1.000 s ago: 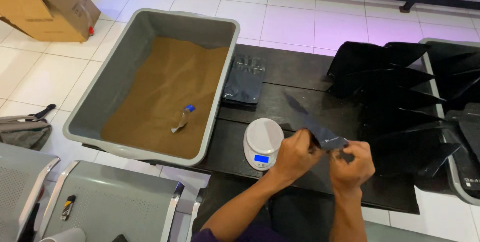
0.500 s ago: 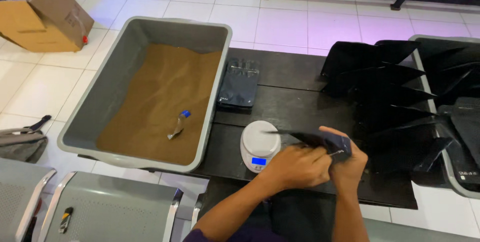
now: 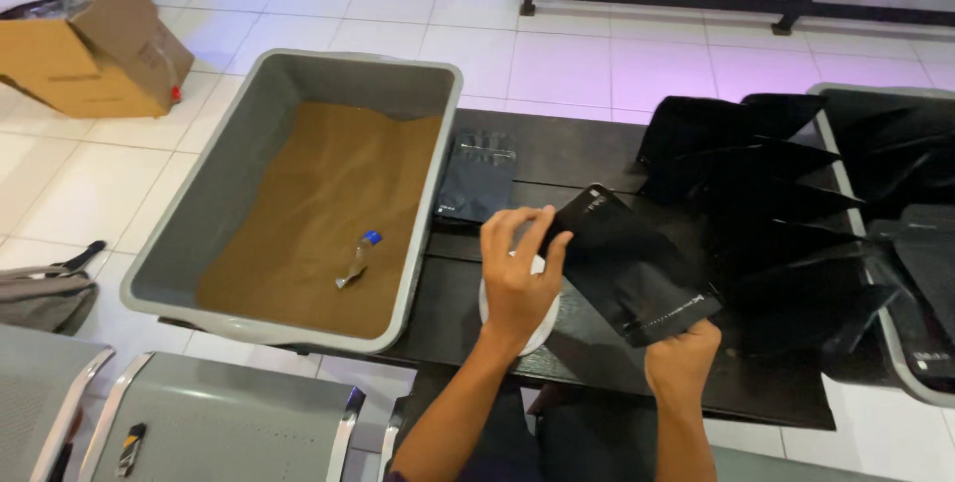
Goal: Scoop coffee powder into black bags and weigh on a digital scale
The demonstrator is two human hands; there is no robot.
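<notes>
Both hands hold 1 black pouch (image 3: 627, 263) above the dark worktop (image 3: 557, 149): left hand (image 3: 517, 278) curled on its left edge, right hand (image 3: 681, 358) pinching its near corner, right of the grey tub (image 3: 214, 203)

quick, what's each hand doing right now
Left hand: fingers closed on the upper edge of the black pouch, above the white scale.
Right hand: closed on the pouch's lower corner.

Bright, even light; soft glare on floor tiles (image 3: 597, 54) beyond the hands; faint shadows; hands slightly motion-soft.
</notes>
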